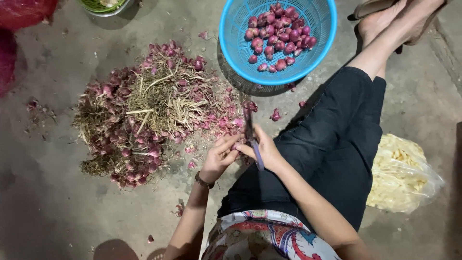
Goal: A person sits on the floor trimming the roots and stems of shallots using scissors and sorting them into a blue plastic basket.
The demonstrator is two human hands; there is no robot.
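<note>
I sit on a concrete floor with a heap of red shallots with dry roots and stalks (144, 110) in front of me. My right hand (262, 149) grips a knife (250, 132) with a purple handle, its blade pointing away from me. My left hand (220, 156) is closed on a small shallot that its fingers mostly hide, right against the knife hand. A blue plastic basket (236, 43) beyond my hands holds several trimmed shallots (279, 36).
My legs in black trousers (332, 144) stretch to the upper right, feet by sandals (375, 7). A clear bag of pale peeled pieces (399, 175) lies at my right. A red mesh sack (19, 14) and a metal bowl (103, 7) sit at the far left.
</note>
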